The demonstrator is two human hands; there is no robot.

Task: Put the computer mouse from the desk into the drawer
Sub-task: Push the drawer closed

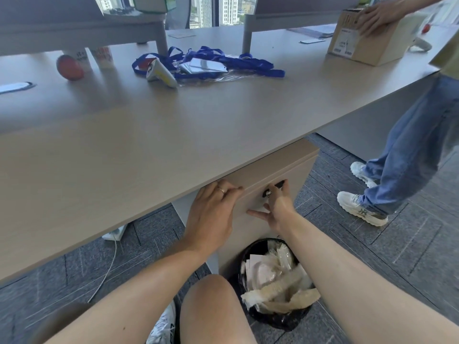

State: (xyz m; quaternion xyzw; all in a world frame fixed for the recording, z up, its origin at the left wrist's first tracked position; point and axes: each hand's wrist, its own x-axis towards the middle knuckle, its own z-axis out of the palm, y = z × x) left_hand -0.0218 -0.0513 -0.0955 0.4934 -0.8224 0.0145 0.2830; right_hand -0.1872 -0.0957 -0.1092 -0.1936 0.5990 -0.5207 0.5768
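Observation:
The drawer unit (293, 170) stands under the desk (173, 135), with a silver key in the lock (267, 193) of its top drawer. That drawer looks shut or barely open. My left hand (213, 209) curls its fingers over the top edge of the drawer front. To the right of the lock, my right hand (275, 209) holds a small black object (280, 183) up at the drawer's top edge. It looks like the computer mouse, and my fingers hide most of it.
A full black waste bin (275, 284) stands on the floor below the drawers, beside my knee (211, 306). Blue lanyards (223, 62), a white handheld device (161, 73), a red ball (70, 67) and a cardboard box (360, 45) lie on the desk. Another person (409, 145) stands at right.

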